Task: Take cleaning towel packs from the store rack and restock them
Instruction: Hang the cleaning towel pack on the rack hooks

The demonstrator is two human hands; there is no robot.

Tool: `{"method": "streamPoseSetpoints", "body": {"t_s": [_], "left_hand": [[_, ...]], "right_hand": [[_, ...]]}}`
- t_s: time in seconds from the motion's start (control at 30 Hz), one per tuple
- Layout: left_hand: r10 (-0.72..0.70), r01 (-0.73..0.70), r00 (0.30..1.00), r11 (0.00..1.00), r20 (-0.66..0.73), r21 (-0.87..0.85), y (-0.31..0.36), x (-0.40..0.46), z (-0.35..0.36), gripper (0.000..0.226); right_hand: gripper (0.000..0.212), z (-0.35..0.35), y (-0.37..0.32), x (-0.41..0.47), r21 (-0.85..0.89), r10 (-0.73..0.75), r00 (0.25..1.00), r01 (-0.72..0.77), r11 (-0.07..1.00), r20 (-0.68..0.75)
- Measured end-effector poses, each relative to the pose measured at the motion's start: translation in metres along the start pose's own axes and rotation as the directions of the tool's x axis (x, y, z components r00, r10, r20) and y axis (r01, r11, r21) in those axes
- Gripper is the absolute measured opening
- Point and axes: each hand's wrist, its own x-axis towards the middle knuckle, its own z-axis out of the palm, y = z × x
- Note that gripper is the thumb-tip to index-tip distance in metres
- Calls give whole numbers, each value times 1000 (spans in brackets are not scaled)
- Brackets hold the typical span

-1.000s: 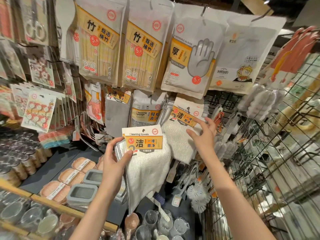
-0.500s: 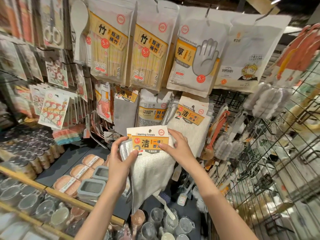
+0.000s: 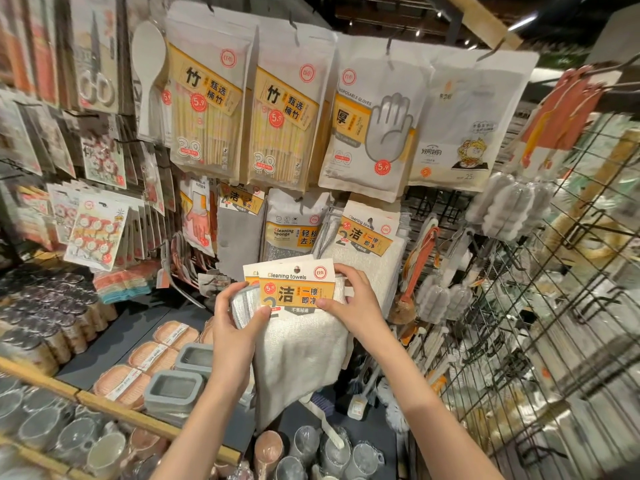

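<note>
Fingers of my left hand (image 3: 239, 318) curled round left edge of towel packs (image 3: 298, 327); right hand (image 3: 349, 301) pinched card header's right side. Packs were held in front of rack (image 3: 433, 209), below hanging towel pack (image 3: 363, 247). Cloth hung limp, looked light, soft; stiff card header seemed best hold.

Read "Cleaning towels", a red "5.9" dot, a large "2" and "洁 一擦即净" on the header card of the held towel pack (image 3: 297, 289). Same "Cleaning towels" and "2 洁 一擦即净" on the hanging towel pack (image 3: 367, 233) behind. "Cleaning sponge" on the sponge pack (image 3: 294, 230). "竹 甄选楠竹", "5.9" and "38" on both bamboo packs (image 3: 207, 109). "DISPOSABLE GLOVES", "厚" and "5.9" on the glove pack (image 3: 374, 126). "25" on the white bag (image 3: 464, 133).
</note>
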Motion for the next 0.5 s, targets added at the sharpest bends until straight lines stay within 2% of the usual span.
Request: {"method": "streamPoseSetpoints", "body": {"t_s": [0.13,0.5], "left_hand": [[9,-9,1000,1000,3,0,1,3,2,47],[-8,8,1000,1000,-10,26,2,12,9,48]], "right_hand": [[52,-3,-5,-2,67,-38,999,40,997,-35],[48,-8,-6,-2,232,-52,999,52,971,-6]]}}
